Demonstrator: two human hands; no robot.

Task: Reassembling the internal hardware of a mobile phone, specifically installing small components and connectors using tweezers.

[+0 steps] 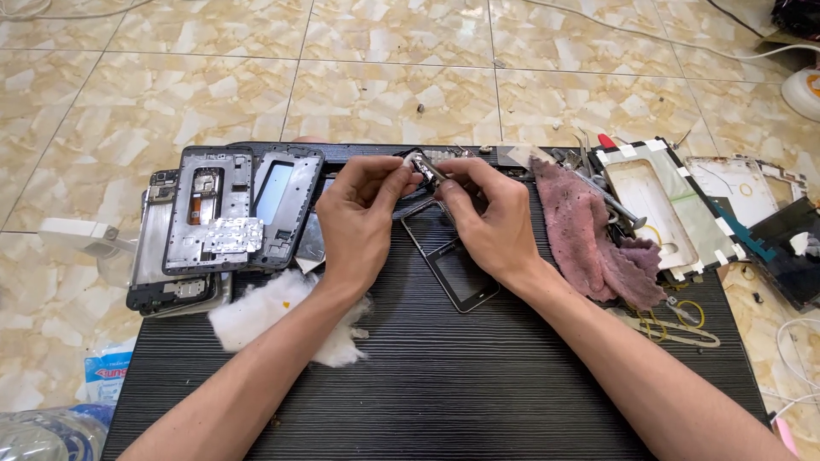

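small dark metallic phone part point(424, 167)

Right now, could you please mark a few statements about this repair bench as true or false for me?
1. Both hands, left hand and right hand, pinch one small dark part between them. True.
2. A pink cloth lies left of the hands. False: it lies to their right.
3. A wad of white cotton sits beside the left forearm. True.
4. The phone frames are stacked on the tiled floor. False: they rest on the dark ribbed board.
5. A black phone panel lies under the right hand. True.
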